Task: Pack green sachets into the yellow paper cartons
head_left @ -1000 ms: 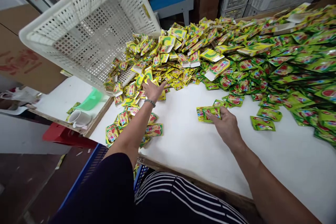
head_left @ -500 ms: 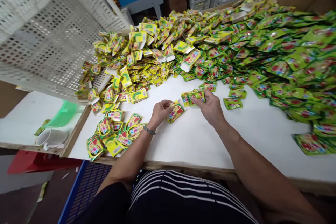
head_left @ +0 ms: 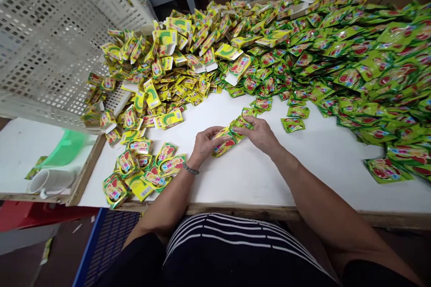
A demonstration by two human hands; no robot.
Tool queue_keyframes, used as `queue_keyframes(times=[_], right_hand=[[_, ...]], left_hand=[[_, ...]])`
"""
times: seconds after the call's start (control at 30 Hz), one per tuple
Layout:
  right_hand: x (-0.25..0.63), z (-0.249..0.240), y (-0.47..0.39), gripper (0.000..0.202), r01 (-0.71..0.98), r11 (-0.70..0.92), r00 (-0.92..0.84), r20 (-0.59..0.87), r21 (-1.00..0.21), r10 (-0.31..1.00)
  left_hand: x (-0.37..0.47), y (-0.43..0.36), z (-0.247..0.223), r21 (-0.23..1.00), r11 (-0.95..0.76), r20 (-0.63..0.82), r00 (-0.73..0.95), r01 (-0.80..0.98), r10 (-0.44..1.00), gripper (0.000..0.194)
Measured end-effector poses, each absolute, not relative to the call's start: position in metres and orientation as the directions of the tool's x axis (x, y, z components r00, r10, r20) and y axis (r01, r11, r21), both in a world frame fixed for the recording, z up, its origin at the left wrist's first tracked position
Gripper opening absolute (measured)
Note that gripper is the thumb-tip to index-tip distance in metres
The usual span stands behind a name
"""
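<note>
My left hand [head_left: 205, 144] is closed on a small yellow-green carton [head_left: 223, 142] above the white tabletop. Just to its right, my right hand [head_left: 259, 133] pinches a green foil sachet [head_left: 239, 123], whose lower end meets the carton's upper right end. Fingers cover that meeting point, so how far the sachet sits inside is unclear. Left of my left wrist lies a loose group of cartons [head_left: 141, 168]. Beyond my hands are a heap of yellow cartons [head_left: 198, 31] and, to the right, a large heap of green sachets [head_left: 357, 63].
A tilted white perforated crate [head_left: 60, 94] stands at the left beside the carton heap. A white mug [head_left: 50, 181] and a green plastic piece [head_left: 65, 148] rest on the adjoining surface. The table's wooden edge [head_left: 235, 210] runs before my body; a blue crate [head_left: 107, 242] sits below.
My right hand has brought the sachet left and down, so it now meets the carton's end. My left hand still holds the carton. The whole view has shifted slightly.
</note>
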State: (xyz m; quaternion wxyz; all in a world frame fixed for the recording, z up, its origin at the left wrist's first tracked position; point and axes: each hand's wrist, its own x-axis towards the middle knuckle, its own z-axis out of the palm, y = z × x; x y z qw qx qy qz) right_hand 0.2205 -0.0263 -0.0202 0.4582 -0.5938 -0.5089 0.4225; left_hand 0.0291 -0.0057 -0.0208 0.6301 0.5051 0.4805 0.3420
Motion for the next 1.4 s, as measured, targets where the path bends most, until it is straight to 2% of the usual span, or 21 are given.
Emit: queue_keyframes(times=[0.1, 0.17, 0.33, 0.53, 0.8, 1.0, 1.23, 1.4], right_hand=[[0.216, -0.028, -0.023, 0.040, 0.199, -0.124, 0.286, -0.063, -0.972, 0.956], [0.215, -0.031, -0.023, 0.041, 0.185, -0.146, 0.322, -0.080, -0.972, 0.943], [0.214, -0.027, -0.026, 0.039, 0.169, -0.121, 0.248, -0.077, -0.978, 0.966], [0.210, -0.032, -0.030, 0.039, 0.458, 0.028, 0.186, 0.127, -0.889, 0.974], [0.197, -0.042, -0.036, 0.048, 0.379, 0.028, 0.033, 0.044, -0.925, 0.998], [0.201, -0.042, -0.035, 0.044, 0.397, 0.013, 0.001, 0.015, -0.918, 1.000], [0.213, -0.033, -0.032, 0.030, 0.447, 0.058, 0.175, 0.151, -0.893, 0.973], [0.210, -0.034, -0.034, 0.023, 0.397, 0.038, 0.129, 0.097, -0.917, 0.987]], left_hand=[[0.032, -0.006, -0.019, 0.931, 0.363, -0.349, 0.324, 0.018, 0.879, 0.056], [0.033, -0.006, -0.016, 0.919, 0.394, -0.364, 0.343, -0.018, 0.866, 0.057], [0.033, -0.008, -0.013, 0.904, 0.423, -0.373, 0.367, -0.063, 0.852, 0.057], [0.034, -0.010, -0.016, 0.889, 0.446, -0.393, 0.325, -0.107, 0.860, 0.054], [0.037, -0.013, -0.014, 0.838, 0.519, -0.444, 0.343, -0.168, 0.828, 0.055], [0.035, -0.014, -0.014, 0.837, 0.517, -0.447, 0.320, -0.179, 0.835, 0.054], [0.032, -0.012, -0.010, 0.828, 0.532, -0.439, 0.388, -0.174, 0.810, 0.054], [0.034, -0.012, -0.011, 0.836, 0.516, -0.429, 0.363, -0.189, 0.827, 0.053]])
